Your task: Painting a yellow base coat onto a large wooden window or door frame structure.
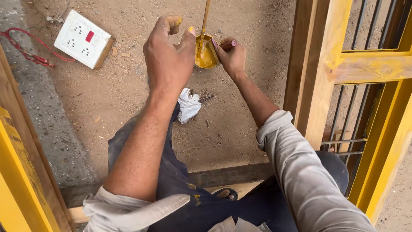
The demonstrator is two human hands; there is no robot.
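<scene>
Left hand (168, 56) half hides yellow paint tin (204, 53); right hand's (231, 56) grip unclear.

Both arms outstretched, left hand (168, 53) half-curled, right hand (231, 56) gripping.

grey sleeves rolled past the elbows – dark blue trousers, flecked with yellow paint

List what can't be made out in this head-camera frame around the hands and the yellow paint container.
- Paint container: its outside and base, hidden by the left hand and right hand.
- Stick in the paint: upper end cut off by the top edge.
- Dark red handle in the right hand: working end hidden by fingers.
- Small nails beside the white rag: too small to count.
</scene>
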